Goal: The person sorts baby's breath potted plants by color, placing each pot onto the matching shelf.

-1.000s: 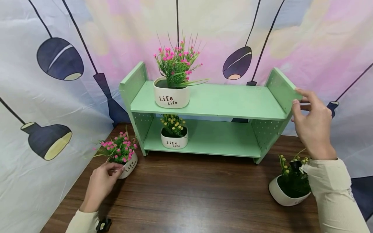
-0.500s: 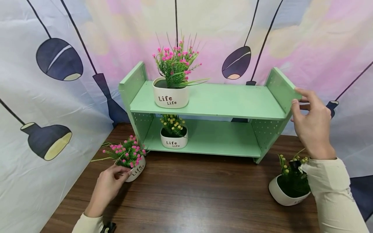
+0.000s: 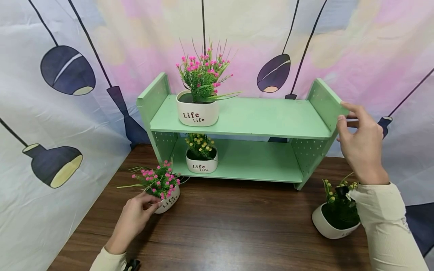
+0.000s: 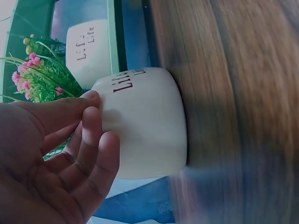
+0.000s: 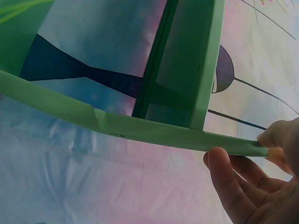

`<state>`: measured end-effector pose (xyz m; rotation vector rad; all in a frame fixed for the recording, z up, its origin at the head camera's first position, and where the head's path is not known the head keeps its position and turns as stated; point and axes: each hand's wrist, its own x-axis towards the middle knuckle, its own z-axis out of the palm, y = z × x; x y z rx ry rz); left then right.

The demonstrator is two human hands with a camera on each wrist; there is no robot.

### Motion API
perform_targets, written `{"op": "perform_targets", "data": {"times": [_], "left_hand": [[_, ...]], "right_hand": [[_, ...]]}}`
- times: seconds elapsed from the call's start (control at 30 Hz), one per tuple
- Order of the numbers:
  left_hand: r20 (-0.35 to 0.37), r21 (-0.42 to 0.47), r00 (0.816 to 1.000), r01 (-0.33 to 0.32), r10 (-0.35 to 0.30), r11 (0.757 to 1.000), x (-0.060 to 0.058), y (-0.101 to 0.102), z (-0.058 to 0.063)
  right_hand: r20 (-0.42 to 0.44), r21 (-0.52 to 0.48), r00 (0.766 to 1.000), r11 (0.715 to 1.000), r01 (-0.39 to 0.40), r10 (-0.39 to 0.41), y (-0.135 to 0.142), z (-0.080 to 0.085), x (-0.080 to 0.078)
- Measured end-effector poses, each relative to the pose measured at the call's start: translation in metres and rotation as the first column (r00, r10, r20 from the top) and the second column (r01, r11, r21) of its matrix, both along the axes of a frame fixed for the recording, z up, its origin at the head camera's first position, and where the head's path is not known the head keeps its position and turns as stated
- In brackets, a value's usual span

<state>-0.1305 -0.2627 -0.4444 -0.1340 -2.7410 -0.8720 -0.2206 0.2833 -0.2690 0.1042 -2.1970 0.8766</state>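
Observation:
My left hand [image 3: 135, 214] pinches the rim of a white oval flowerpot [image 3: 170, 202] between thumb and fingers. "Life" is printed on the pot, and pink artificial flowers [image 3: 162, 180] with green leaves fill it. In the left wrist view the base of this flowerpot [image 4: 145, 126] lies at or just over the wood; I cannot tell if it touches. A two-tier green shelf [image 3: 268, 116] stands at the back of the table. My right hand [image 3: 362, 146] grips the top front corner of its right side panel [image 5: 154, 133], with the thumb and fingers on opposite sides.
On the upper tier, at left, is a pink-flowered pot [image 3: 198, 113]. Below it on the lower tier sits a smaller yellow-flowered pot [image 3: 202, 165]. Another yellow-flowered pot [image 3: 333, 224] stands by the right forearm on the brown wooden table [image 3: 230, 233]. A printed curtain [image 3: 112, 34] hangs behind.
My left hand has moved right and slightly toward me with the pink-flowered pot, from beside the shelf's left end to before its front left corner. My right hand keeps its grip on the shelf.

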Motion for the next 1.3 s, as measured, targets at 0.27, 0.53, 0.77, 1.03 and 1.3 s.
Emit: {"op": "perform_targets", "data": {"times": [0.27,0.53,0.77,1.03,1.3], "left_hand": [[0.017,-0.03,0.999,0.05,-0.049,0.998,-0.005,0.015,0.001],[0.041,-0.022,0.991,0.13,-0.129,0.991,-0.01,0.03,0.002],[0.027,-0.046,0.976,0.215,-0.214,0.976,-0.017,0.042,0.003],[-0.024,-0.089,0.965,0.257,-0.26,0.962,-0.024,0.059,-0.002],[-0.055,-0.081,0.946,0.315,-0.32,0.946,-0.03,0.077,-0.004]], "right_hand": [[0.014,0.005,1.0,1.0,0.006,-0.006,0.0,-0.001,-0.003],[0.028,0.01,0.999,1.0,0.021,-0.021,0.0,-0.003,-0.006],[0.025,0.008,1.0,1.0,0.012,-0.013,-0.001,-0.002,-0.006],[0.004,0.014,1.0,1.0,0.022,-0.023,0.0,-0.002,-0.006],[-0.004,-0.001,1.0,1.0,0.019,-0.019,0.002,-0.001,-0.005]]}}
